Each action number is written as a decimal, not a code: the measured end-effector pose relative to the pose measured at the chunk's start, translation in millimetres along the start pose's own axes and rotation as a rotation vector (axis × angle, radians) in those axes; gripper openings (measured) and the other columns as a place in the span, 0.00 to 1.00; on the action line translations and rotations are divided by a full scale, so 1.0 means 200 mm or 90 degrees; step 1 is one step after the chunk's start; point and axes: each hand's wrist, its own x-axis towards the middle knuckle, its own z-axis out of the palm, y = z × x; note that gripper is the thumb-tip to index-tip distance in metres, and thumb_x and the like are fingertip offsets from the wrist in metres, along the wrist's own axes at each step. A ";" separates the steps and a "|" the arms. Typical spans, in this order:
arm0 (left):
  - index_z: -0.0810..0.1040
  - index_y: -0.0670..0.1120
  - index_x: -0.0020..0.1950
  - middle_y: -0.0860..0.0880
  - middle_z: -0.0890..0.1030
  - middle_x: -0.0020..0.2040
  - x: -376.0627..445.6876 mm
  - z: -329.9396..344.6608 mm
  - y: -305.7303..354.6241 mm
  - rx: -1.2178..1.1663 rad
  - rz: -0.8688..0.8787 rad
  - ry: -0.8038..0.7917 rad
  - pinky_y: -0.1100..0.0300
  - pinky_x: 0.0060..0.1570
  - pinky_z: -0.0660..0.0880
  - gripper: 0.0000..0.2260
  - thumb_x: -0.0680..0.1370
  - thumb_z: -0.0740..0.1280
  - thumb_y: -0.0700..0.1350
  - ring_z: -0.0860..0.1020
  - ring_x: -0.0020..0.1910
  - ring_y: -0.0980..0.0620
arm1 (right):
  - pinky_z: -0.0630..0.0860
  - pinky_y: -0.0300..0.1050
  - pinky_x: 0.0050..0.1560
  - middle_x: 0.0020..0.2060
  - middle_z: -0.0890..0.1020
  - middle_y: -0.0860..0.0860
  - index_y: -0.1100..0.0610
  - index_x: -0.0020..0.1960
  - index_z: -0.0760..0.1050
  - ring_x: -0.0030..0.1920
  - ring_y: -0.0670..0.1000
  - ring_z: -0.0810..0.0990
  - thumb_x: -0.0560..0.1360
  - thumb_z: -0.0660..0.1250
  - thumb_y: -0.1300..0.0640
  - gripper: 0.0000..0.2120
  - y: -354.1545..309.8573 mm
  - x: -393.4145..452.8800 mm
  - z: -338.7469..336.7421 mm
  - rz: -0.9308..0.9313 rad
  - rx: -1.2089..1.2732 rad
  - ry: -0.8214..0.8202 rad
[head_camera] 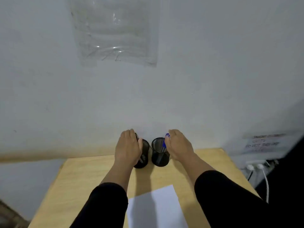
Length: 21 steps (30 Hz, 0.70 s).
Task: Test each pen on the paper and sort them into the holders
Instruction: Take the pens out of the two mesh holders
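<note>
Two black mesh holders stand side by side at the table's far edge by the wall. My left hand (128, 148) lies over the left holder (144, 153), closed around a dark pen (136, 136) whose top shows past my fingers. My right hand (180, 145) is at the right holder (159, 153), gripping a blue pen (165, 143) that slants down into it. More pen shafts show dimly inside both holders. A white sheet of paper (156, 208) lies near the front, between my black-sleeved forearms.
The wooden table (82, 178) is small and pushed against a white wall. To the right, below the table edge, are a socket with white plugs (255, 167) and a hanging white cable (266, 183). A clear plastic sheet (115, 30) is stuck on the wall.
</note>
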 end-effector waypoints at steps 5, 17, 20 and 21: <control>0.68 0.34 0.63 0.37 0.74 0.58 -0.01 0.21 -0.06 -0.117 -0.101 0.008 0.50 0.61 0.70 0.21 0.78 0.60 0.48 0.72 0.61 0.39 | 0.70 0.47 0.60 0.63 0.73 0.55 0.61 0.66 0.68 0.62 0.54 0.72 0.80 0.51 0.53 0.19 0.13 0.06 0.19 0.022 0.024 0.022; 0.67 0.43 0.64 0.43 0.76 0.60 0.10 0.34 -0.09 -0.568 -0.410 0.069 0.58 0.50 0.69 0.27 0.71 0.72 0.52 0.74 0.59 0.44 | 0.72 0.39 0.47 0.57 0.77 0.54 0.58 0.64 0.68 0.52 0.51 0.76 0.72 0.70 0.50 0.24 0.15 0.24 0.35 0.208 0.391 0.154; 0.66 0.46 0.56 0.46 0.76 0.51 0.13 0.37 -0.10 -0.577 -0.416 0.089 0.58 0.45 0.68 0.25 0.67 0.75 0.53 0.75 0.52 0.46 | 0.69 0.37 0.37 0.50 0.78 0.54 0.59 0.57 0.69 0.42 0.50 0.74 0.70 0.73 0.52 0.21 0.15 0.28 0.36 0.260 0.443 0.186; 0.66 0.47 0.54 0.46 0.76 0.49 0.14 0.38 -0.10 -0.579 -0.424 0.094 0.58 0.44 0.69 0.25 0.66 0.75 0.53 0.76 0.50 0.45 | 0.67 0.36 0.33 0.48 0.78 0.54 0.59 0.54 0.68 0.39 0.49 0.74 0.70 0.73 0.53 0.20 0.15 0.29 0.36 0.270 0.447 0.193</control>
